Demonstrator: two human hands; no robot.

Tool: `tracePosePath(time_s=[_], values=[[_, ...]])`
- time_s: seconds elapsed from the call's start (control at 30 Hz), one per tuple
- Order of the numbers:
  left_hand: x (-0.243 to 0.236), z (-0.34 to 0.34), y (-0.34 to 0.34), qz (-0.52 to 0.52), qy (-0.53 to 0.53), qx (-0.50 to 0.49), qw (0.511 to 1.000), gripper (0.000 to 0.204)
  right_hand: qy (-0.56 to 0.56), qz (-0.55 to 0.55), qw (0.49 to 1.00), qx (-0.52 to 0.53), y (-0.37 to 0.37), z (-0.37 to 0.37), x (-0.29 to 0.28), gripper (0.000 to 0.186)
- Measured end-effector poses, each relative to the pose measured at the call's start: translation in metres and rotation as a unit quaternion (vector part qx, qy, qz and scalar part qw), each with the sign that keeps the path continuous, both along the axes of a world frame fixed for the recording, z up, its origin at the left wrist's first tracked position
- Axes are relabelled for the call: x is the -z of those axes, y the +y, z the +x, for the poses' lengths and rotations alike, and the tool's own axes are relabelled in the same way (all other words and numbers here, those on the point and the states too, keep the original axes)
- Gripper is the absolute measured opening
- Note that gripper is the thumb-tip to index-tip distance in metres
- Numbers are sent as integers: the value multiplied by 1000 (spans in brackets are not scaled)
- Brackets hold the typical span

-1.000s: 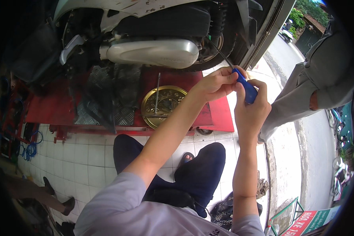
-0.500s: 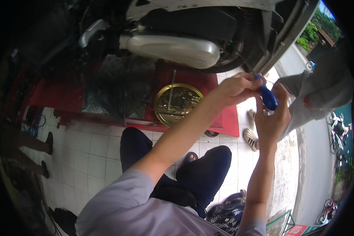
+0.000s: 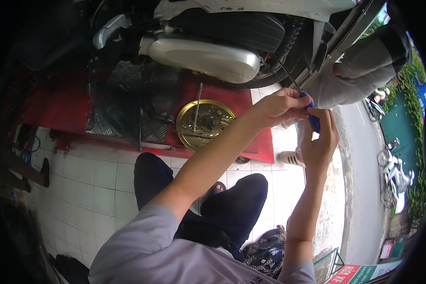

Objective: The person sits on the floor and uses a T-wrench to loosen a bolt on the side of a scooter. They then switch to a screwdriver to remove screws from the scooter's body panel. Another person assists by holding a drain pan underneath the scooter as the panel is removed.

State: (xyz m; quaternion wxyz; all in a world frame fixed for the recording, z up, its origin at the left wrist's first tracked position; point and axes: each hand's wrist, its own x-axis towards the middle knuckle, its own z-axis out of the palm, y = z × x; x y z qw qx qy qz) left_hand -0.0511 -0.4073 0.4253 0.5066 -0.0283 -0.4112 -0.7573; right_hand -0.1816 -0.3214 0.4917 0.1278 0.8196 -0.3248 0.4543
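A screwdriver with a blue handle (image 3: 315, 121) is held in both hands, its thin metal shaft slanting up and left to the motorbike's rear wheel (image 3: 296, 49). My left hand (image 3: 285, 106) pinches the front of the handle, near the shaft. My right hand (image 3: 322, 141) has its fingers round the handle's back end. The tip meets the dark area behind the motorbike's long silver cover (image 3: 201, 60); what it touches there is too small to tell.
The motorbike stands over a red platform (image 3: 261, 146). On this lies a round gold tray (image 3: 181, 124) with a long metal rod tool (image 3: 199, 102) across it. Another person in grey trousers (image 3: 359, 71) stands close at the right. Beyond are a road and parked motorbikes (image 3: 394, 177).
My view has shifted, and things at left and centre sit slightly further left. Both hands keep hold of the screwdriver. The person at the right has shifted against the background.
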Motion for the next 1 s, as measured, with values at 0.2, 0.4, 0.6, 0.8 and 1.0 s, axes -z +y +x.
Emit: tracePosePath(time_s=[0.2, 0.4, 0.6, 0.8, 1.0], values=[[9, -13, 5, -19, 96, 23, 995, 28, -114, 68, 985, 106, 2, 5, 9, 27], [-3, 3, 11, 18, -104, -39, 994, 27, 8, 46, 993, 108, 4, -7, 15, 18], [4, -9, -1, -5, 23, 4, 1000, 21, -69, -22, 997, 30, -5, -7, 17, 20], [15, -25, -1, -24, 113, 13, 993, 21, -152, 86, 981, 89, -2, 0, 24, 21], [1, 6, 10, -4, -171, -82, 982, 27, 53, -11, 994, 95, 2, -5, 18, 14]])
